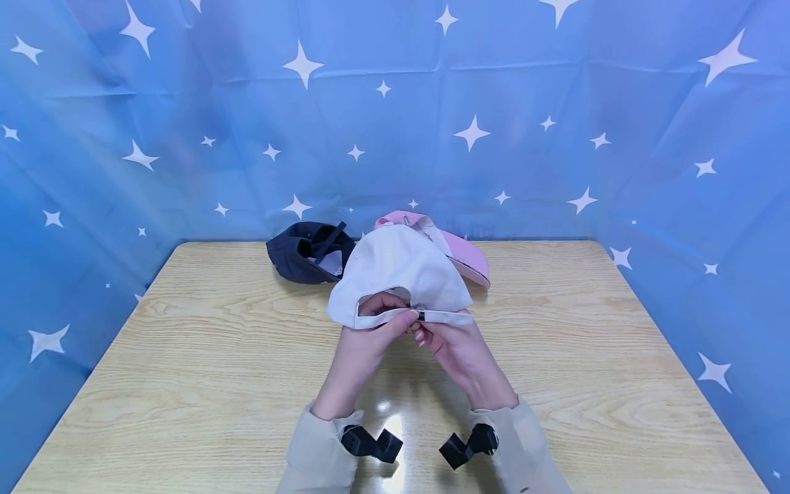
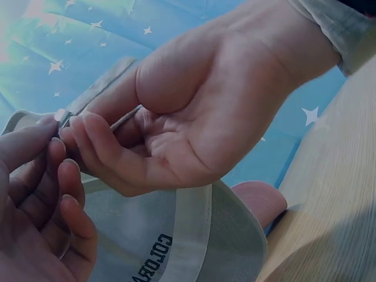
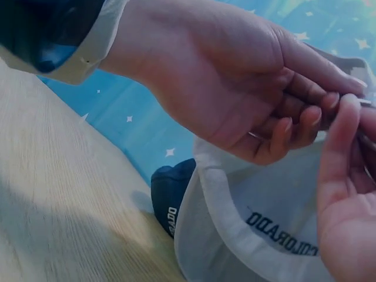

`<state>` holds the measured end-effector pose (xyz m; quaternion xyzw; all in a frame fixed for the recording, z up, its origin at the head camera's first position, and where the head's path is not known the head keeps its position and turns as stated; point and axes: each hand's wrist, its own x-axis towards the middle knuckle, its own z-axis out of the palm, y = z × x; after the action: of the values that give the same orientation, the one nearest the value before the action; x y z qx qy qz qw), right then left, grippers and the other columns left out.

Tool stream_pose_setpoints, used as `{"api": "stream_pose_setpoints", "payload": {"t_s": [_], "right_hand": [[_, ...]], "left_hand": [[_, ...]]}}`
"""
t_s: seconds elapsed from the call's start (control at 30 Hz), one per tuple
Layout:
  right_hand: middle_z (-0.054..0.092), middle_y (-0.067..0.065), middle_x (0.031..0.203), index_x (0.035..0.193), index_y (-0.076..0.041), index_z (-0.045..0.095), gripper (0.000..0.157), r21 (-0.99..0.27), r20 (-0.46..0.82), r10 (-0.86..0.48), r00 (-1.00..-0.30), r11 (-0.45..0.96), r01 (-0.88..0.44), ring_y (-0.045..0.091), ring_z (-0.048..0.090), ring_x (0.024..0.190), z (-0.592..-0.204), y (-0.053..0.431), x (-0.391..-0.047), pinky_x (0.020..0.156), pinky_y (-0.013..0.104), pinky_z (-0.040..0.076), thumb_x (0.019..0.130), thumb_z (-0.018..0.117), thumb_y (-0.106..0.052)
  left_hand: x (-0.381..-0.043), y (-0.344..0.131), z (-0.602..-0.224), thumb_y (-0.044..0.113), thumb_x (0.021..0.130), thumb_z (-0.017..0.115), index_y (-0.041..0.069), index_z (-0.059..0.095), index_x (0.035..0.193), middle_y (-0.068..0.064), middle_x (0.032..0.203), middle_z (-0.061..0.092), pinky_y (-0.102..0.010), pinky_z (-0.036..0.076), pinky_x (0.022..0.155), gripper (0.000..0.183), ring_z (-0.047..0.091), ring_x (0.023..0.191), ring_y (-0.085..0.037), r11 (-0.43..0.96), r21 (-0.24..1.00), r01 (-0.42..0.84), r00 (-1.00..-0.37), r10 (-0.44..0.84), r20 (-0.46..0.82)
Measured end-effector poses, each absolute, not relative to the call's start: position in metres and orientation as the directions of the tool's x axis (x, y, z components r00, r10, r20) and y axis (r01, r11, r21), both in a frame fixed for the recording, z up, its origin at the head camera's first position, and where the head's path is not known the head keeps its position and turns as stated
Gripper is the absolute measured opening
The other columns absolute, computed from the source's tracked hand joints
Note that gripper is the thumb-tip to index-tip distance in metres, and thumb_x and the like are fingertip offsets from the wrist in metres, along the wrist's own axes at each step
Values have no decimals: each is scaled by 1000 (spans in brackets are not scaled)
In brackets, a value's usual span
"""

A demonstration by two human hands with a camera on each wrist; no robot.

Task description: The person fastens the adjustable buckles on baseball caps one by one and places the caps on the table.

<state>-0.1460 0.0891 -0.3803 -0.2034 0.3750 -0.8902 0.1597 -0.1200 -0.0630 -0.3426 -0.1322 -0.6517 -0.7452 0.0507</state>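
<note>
A white cap (image 1: pixel 401 264) is held up over the table, with its back opening and back strap (image 1: pixel 447 317) toward me. My left hand (image 1: pixel 364 343) pinches the strap at a small buckle (image 1: pixel 421 315), thumb on the near side and fingers through the opening. From the other side, my right hand (image 1: pixel 459 350) grips the strap between thumb and fingers. In the right wrist view the fingertips of both hands meet at a shiny metal edge (image 3: pixel 365 102) of the buckle. Dark letters (image 3: pixel 282 235) show on the white cap below the hands.
Behind the white cap, a navy cap (image 1: pixel 290 257) lies at the left and a pink cap (image 1: pixel 470 259) at the right, both near the far edge of the wooden table (image 1: pixel 204 357). A blue star-patterned cloth (image 1: pixel 401 158) hangs behind and at the sides.
</note>
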Motion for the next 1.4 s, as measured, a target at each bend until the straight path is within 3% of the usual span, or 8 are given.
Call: {"api": "stream_pose_setpoints", "payload": {"t_s": [0.2, 0.37, 0.6, 0.93, 1.13, 1.27, 1.4], "right_hand": [[61, 8, 88, 99, -1, 55, 19, -788, 216, -499, -840, -597, 152, 15, 57, 75, -377, 89, -146, 64, 22, 47, 87, 43, 8], [60, 6, 87, 102, -3, 51, 15, -838, 180, -525, -832, -524, 150, 15, 56, 75, -375, 92, -145, 63, 24, 46, 88, 49, 1], [61, 7, 86, 98, -2, 55, 13, -870, 163, -452, -877, -485, 88, 15, 56, 73, -374, 91, -144, 64, 26, 47, 89, 54, -10], [57, 5, 86, 106, -5, 45, 26, -895, 100, -342, -934, -441, 66, 16, 54, 72, -370, 91, -142, 63, 25, 47, 85, 59, -9], [56, 5, 86, 103, -4, 48, 19, -893, 105, -330, -938, -447, 57, 14, 54, 73, -372, 91, -143, 63, 23, 47, 87, 57, -9], [57, 5, 84, 99, -4, 51, 11, -885, 140, -321, -937, -465, 27, 13, 54, 71, -374, 90, -145, 61, 21, 47, 89, 54, -6], [57, 5, 83, 97, -4, 52, 10, -880, 144, -324, -935, -475, 29, 13, 54, 71, -376, 90, -146, 61, 21, 47, 89, 54, -7]], "left_hand": [[-119, -65, -338, 10, 81, 66, 0, 58, 83, -5, 80, 56, -28, 47, 67, 12, 51, 75, -15, -120, 955, 270, -959, 60, 278], [-120, -67, -338, 8, 82, 64, -1, 57, 83, -8, 76, 58, -33, 49, 68, 12, 55, 72, -18, -172, 948, 266, -956, 80, 283], [-120, -66, -340, 10, 82, 64, -1, 57, 84, -6, 78, 58, -35, 49, 68, 13, 55, 72, -18, -170, 958, 231, -963, 99, 250], [-124, -65, -347, 12, 81, 65, 1, 58, 85, -5, 77, 57, -32, 47, 64, 14, 53, 69, -17, -145, 963, 226, -967, 90, 240], [-120, -65, -340, 12, 82, 65, 0, 58, 85, -4, 74, 57, -29, 47, 64, 15, 52, 68, -15, -124, 971, 207, -972, 88, 218], [-120, -65, -340, 12, 82, 64, 0, 58, 85, -4, 75, 58, -36, 48, 64, 14, 52, 68, -15, -120, 967, 224, -968, 93, 235], [-121, -65, -342, 11, 82, 64, 1, 57, 85, -4, 77, 58, -34, 48, 65, 13, 53, 69, -15, -138, 965, 221, -967, 99, 236]]}}
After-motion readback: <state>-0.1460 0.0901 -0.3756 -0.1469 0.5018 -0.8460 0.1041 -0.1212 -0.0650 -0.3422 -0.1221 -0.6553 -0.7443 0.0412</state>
